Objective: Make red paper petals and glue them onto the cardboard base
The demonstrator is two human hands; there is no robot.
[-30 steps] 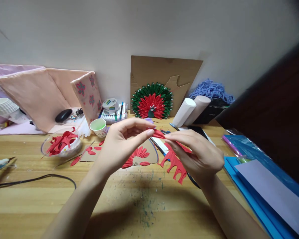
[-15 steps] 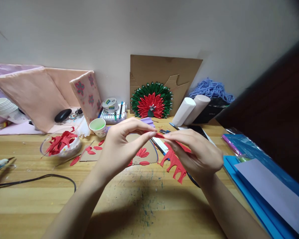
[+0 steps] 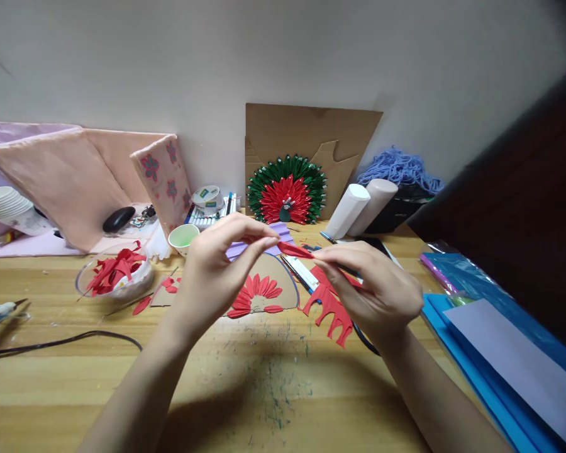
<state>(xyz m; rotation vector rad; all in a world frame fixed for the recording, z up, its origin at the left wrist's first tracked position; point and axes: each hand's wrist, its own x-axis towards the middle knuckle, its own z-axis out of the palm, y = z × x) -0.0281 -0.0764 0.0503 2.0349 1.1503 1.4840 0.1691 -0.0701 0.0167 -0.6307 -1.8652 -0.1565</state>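
Observation:
Both hands meet above the wooden desk (image 3: 264,390) on one small red paper petal (image 3: 295,250). My left hand (image 3: 217,270) pinches its left tip between thumb and fingers. My right hand (image 3: 372,289) pinches its right end. Below them lies a cardboard half-disc (image 3: 283,283) with red petals (image 3: 257,292) glued on in a fan. A red paper strip (image 3: 332,311) with cut-out scallops lies just under my right hand.
A clear bowl (image 3: 116,274) of red scraps, a green-lined paper cup (image 3: 183,238), a glue gun (image 3: 0,311) with black cable, markers (image 3: 212,217), a finished red-green fan (image 3: 287,190) against cardboard, white rolls (image 3: 358,211), blue yarn (image 3: 399,170), blue and lilac sheets (image 3: 500,358) at right.
My left hand has shifted left and slightly up while still pinching the petal, uncovering more of the cardboard half-disc with its red petals. The right hand has barely moved.

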